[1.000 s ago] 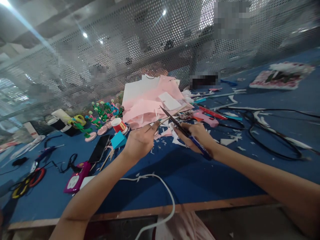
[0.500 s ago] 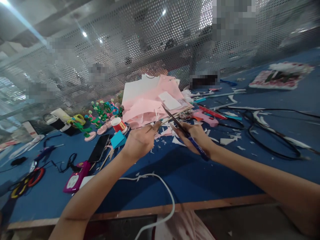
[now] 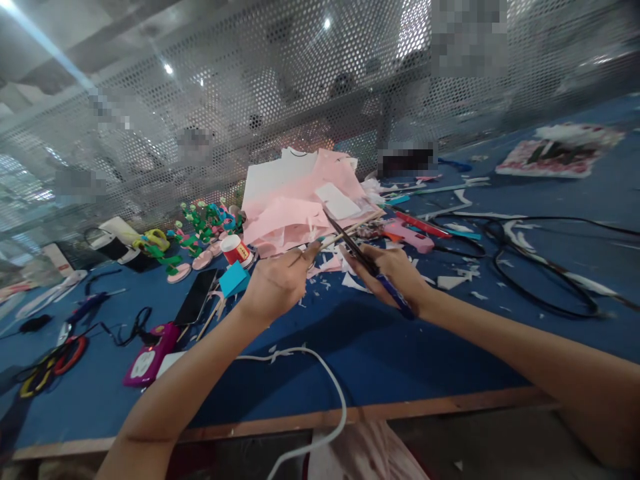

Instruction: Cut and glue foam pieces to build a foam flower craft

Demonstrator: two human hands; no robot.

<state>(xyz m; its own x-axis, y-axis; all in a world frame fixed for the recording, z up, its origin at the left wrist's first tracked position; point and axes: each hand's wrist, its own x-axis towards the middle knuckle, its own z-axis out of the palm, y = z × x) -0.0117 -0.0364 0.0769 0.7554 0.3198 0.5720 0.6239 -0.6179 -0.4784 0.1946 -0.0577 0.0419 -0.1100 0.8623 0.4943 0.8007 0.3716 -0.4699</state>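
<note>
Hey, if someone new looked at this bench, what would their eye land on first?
Probably the large pink sheets heaped mid-table, in front of the perforated metal screen. Nearer, the right hand holds dark-bladed scissors near a thin stick held by the left hand. Left of the red-and-white cup, green-stemmed craft flowers with round pink bases also stand out.

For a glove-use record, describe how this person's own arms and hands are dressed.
The left forearm and right forearm show no sleeve as far as they are in view, and no watch or bracelet. The left hand and right hand are ungloved, with five-fingered human form; rings and nail details cannot be made out.
</note>
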